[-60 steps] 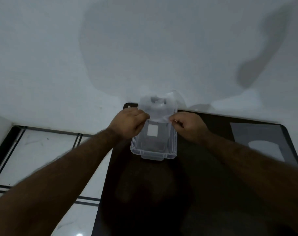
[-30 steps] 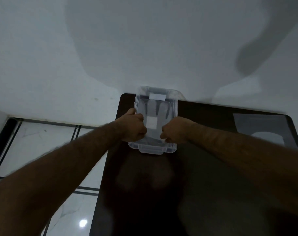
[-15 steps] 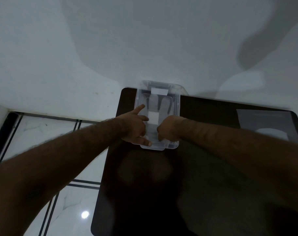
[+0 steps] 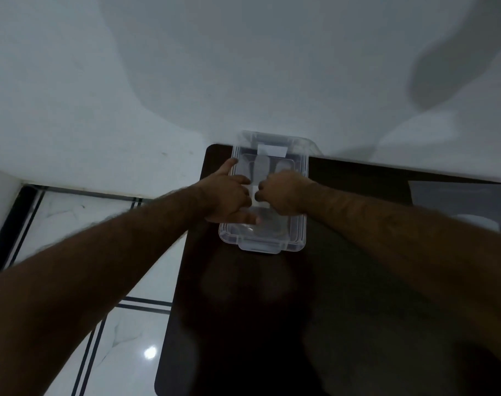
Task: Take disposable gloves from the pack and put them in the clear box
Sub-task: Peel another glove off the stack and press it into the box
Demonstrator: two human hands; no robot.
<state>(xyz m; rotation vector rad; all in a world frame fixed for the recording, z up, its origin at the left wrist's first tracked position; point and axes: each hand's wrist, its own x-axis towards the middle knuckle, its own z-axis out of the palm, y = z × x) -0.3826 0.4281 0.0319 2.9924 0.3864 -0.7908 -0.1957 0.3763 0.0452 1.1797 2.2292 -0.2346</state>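
Reaching in from the lower corners of the frame, both bare forearms meet over the clear box [image 4: 268, 195], which sits at the far left end of the dark counter [image 4: 358, 295], just above the centre of the picture and close against the pale wall [image 4: 186, 67]. The left hand [image 4: 229, 197] rests over the box's left side with its forefinger stretched along the upper left rim, its thumb lying across the near part, and the other fingers curled. The right hand [image 4: 283, 192] is balled into a fist over the middle of the box, knuckles almost touching the left hand; whether either hand pinches anything cannot be told. Through the box's clear plastic a pale, finger-shaped glove [image 4: 262, 168] shows in the upper half. At the right edge of the frame a grey flat pack [image 4: 455, 198] lies on the counter, well apart from the box. White tiled floor [image 4: 106, 338] with dark lines fills the lower left.
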